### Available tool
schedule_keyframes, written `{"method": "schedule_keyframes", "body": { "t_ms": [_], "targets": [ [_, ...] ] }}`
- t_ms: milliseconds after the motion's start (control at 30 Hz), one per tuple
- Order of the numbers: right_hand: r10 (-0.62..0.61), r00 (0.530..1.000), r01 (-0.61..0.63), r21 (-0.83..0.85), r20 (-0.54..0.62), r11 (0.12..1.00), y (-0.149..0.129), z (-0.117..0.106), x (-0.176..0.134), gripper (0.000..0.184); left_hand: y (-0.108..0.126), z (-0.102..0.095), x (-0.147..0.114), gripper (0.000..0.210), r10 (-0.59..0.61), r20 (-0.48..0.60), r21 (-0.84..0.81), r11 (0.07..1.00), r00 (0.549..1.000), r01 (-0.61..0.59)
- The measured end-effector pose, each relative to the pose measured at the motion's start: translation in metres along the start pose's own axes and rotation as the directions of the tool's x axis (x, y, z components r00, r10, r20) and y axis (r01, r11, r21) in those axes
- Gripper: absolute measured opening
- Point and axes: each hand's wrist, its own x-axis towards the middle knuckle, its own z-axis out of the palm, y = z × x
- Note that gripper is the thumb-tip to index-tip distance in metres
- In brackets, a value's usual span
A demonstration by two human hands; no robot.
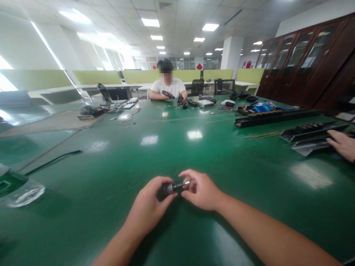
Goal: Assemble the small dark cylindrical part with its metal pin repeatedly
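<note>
My left hand (151,197) grips a small cylindrical metal part (169,188), dark grey with a ridged or coiled middle and a thin silver shaft. The thumb and forefinger close around its wider dark end, and the palm side is partly hidden. My right hand (201,189) curls its fingers round the silver shaft end, with the thumb below and the forefinger above. The part lies nearly level, just above the green tabletop (177,157). Its exact kind is too small to make out.
A water bottle (24,192) and a black cable (55,161) are at left. On the right, another person's hand (342,145) touches black metal channels (313,146), near thin rods (262,135). Across the table a person (168,87) holds a dark power tool (168,95) among small parts.
</note>
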Motion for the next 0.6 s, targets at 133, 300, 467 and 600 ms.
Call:
{"method": "schedule_keyframes", "body": {
  "t_ms": [133,300,467,600],
  "targets": [
    [-0.020,1.000,0.020,-0.015,0.023,1.000,-0.0010,0.0004,-0.0006,0.045,0.0008,0.0005,0.0004,0.019,0.014,0.042,-0.021,1.000,0.999,-0.013],
    [-0.053,0.998,0.053,0.005,0.014,0.999,-0.0022,0.0001,0.0002,0.036,0.0036,-0.0009,0.0006,0.017,0.041,0.058,-0.042,0.998,0.997,-0.039],
    [-0.090,0.996,0.090,-0.007,0.006,0.996,-0.0036,-0.0010,0.0009,0.026,0.0045,-0.0016,0.0007,0.019,0.083,0.065,-0.066,0.995,0.994,-0.079],
    [-0.114,0.993,0.114,-0.036,0.007,0.993,-0.0038,-0.0016,0.0012,0.023,0.0052,-0.0001,0.0012,0.021,0.085,0.052,-0.072,0.994,0.995,-0.081]
  ]
}}
